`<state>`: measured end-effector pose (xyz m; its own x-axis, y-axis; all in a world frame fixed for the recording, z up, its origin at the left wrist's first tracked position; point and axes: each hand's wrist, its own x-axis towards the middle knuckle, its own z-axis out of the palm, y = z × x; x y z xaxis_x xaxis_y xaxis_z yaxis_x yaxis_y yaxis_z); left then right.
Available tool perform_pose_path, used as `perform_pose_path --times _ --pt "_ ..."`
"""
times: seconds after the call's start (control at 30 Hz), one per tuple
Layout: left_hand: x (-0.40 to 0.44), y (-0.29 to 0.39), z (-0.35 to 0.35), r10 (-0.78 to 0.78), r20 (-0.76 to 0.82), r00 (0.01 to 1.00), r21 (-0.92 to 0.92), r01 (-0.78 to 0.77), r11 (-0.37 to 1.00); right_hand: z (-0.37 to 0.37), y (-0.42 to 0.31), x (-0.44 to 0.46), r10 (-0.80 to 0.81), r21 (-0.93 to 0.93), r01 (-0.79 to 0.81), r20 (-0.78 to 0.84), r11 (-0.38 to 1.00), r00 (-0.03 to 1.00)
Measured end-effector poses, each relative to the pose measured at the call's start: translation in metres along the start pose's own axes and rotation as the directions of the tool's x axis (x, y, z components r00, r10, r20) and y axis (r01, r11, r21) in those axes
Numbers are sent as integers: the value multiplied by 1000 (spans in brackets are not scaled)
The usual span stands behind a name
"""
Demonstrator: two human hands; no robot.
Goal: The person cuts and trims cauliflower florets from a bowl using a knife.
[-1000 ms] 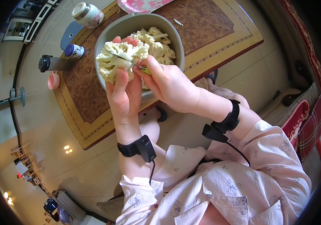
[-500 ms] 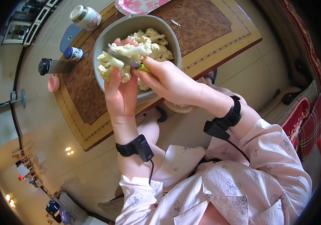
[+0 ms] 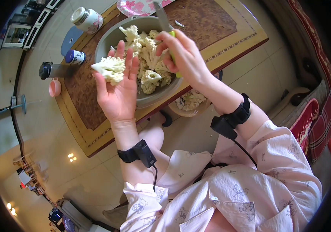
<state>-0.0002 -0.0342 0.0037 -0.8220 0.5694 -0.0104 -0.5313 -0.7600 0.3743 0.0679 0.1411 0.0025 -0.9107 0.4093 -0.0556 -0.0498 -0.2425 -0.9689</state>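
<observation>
My left hand (image 3: pixel 118 98) is palm up at the near left side of the grey bowl (image 3: pixel 105 40), with a cauliflower floret (image 3: pixel 112 70) resting between the thumb and spread fingers. The floret's pale cut stem points left. Over the bowl's right side, my right hand (image 3: pixel 186 58) is wrapped round the green handle of a knife (image 3: pixel 162 17). Its blade points up and away, clear of the floret. Several cut cauliflower pieces (image 3: pixel 146 50) lie heaped inside the bowl.
A pink-flowered tray (image 3: pixel 134 8) is behind the bowl on the wooden table (image 3: pixel 211 23). To the left stand a flowered jar (image 3: pixel 88 19), a blue-lidded container (image 3: pixel 75 57), a dark-lidded bottle (image 3: pixel 53 69) and a pink cup (image 3: pixel 55 88). Below the table edge sits a basin (image 3: pixel 181 113) of scraps.
The knife has come away from the cauliflower; my right hand has moved right and tipped the blade upward. My left hand has shifted left with a separate floret on its opened palm.
</observation>
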Motion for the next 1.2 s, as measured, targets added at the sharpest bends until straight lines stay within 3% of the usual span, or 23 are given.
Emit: perform_pose_path --times 0.03,0.07,0.1,0.2,0.23,0.3,0.37,0.43,0.5,0.57,0.63,0.7,0.73,0.8,0.9,0.97,1.2 --pt "0 3 -1 16 14 1000 -19 -15 1000 -2 -4 0 34 173 -32 -10 984 999" --pt "0 5 -5 60 -1 998 97 -60 993 -4 -3 -1 5 201 -2 -13 980 1000" --pt "1 7 -10 61 -1 998 97 -61 993 -3 -2 -1 5 201 -2 -13 980 1000" --pt "3 7 -13 48 29 998 83 -50 995 -4 7 -2 -1 88 -2 38 996 999" --pt "1 1 -2 70 -23 997 157 -65 985 -2 7 -2 -1 88 -3 41 996 999" --pt "-1 2 0 100 -76 992 233 -80 969 4 5 -8 -40 -86 50 104 995 994" --pt "-2 10 -11 -102 140 985 47 96 994 5 1 -11 -35 -177 57 127 983 991" --pt "-2 8 -11 -96 176 980 47 89 995 7 0 -13 -218 -358 262 158 896 963" --pt "-4 9 -8 -101 132 986 153 81 985 9 -5 -18 -226 -370 271 160 889 961" --pt "-6 9 -6 -111 81 991 137 99 986 9 -6 -21 -235 -384 280 163 880 958" --pt "-7 8 3 -122 33 992 120 117 986 9 -5 -24 -390 -482 489 296 727 872" --pt "-9 3 15 14 -73 997 322 11 947 9 -5 -27 -416 -473 525 323 707 850" --pt "-9 4 12 16 -73 997 323 9 946 9 -5 -28 -456 -471 566 335 677 825" --pt "-8 8 4 -15 161 987 439 -58 897 8 -6 -30 -495 -466 606 349 645 796" --pt "-12 8 4 34 174 984 587 -132 799 3 -9 -32 -537 -489 654 376 577 755" --pt "-11 7 4 24 180 983 584 -126 802 1 -9 -31 -591 -479 729 433 489 681" --pt "-8 4 5 -32 191 981 505 -71 860 6 -9 -36 -535 -509 719 481 474 694"
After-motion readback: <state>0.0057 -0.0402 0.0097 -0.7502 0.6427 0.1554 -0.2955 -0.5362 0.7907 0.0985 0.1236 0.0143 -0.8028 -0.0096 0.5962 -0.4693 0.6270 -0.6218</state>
